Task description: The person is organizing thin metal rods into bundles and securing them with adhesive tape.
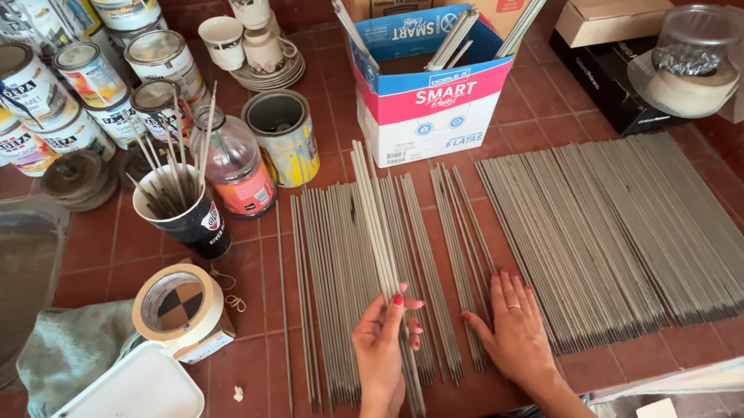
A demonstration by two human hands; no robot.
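Your left hand [380, 337] has its grip closed around a small bundle of thin grey rods [386, 266], fingers curled over the top near the end closest to you. The bundle rises above the loose rods [346, 293] spread on the red tiled tabletop [253, 397] and points away from you, toward the blue and pink carton [429, 100].

Your right hand [514, 331] lies flat, fingers apart and clamped on nothing, pressing on the narrow group of rods [467, 254] just beside the wide row [626, 238].

Since you grip the bundle so near one end, the long far end may sag or fan out, and rods could slip loose into the rows below. The near ends sit at the tabletop's edge, so a nudge from either wrist could roll some off.
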